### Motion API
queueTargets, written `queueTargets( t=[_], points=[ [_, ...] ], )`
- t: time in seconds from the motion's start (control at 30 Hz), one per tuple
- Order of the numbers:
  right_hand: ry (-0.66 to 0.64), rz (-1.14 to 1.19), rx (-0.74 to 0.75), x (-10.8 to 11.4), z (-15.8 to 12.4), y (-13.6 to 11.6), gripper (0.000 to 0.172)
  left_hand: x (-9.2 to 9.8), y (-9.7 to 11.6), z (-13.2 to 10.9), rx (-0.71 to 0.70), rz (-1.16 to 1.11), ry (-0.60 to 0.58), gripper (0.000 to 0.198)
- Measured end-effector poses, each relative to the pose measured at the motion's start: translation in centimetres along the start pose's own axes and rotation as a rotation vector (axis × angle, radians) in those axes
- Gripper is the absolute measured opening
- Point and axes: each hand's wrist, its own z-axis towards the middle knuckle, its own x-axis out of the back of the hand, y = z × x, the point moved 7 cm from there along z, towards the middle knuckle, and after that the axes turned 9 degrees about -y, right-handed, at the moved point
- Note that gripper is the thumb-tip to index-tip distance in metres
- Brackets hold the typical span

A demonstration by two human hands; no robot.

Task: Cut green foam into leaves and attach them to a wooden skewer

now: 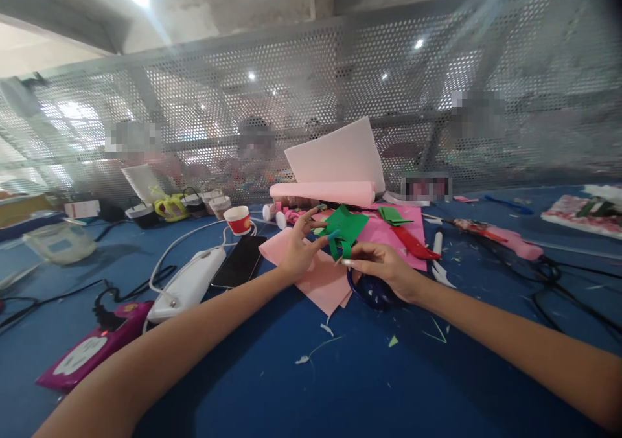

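Near the middle of the table, both hands are closed on a green paper piece with a narrow curled strip at its lower end. My left hand pinches it from the left, thumb at its front. On the right, my right hand grips the strip between thumb and fingers. Beneath the hands lie pale pink sheets, with a brighter pink sheet behind. Dark blue scissor handles show just under my right hand. Folded green pieces and a red object rest on the bright sheet.
A phone, a white power strip, a purple power strip and a paper cup stand on the left. On the right lies a pink glue gun with its cable. A pink roll lies before a perforated metal screen.
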Motion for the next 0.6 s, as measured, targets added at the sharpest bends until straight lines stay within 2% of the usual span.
queueTargets(
  t=[0.17,0.37,0.6],
  points=[
    [0.010,0.125,-0.034,0.3,0.0,0.5,0.023,0.0,0.2,-0.2,-0.007,0.050,0.010,0.059],
    [0.122,0.298,-0.025,1.3,0.0,1.1,0.022,-0.7,-1.1,-0.2,0.073,-0.034,-0.091,0.061],
    [0.105,0.273,-0.023,1.7,0.1,1.0,0.023,-1.4,-1.0,-0.2,0.088,-0.067,-0.212,0.061]
  ],
)
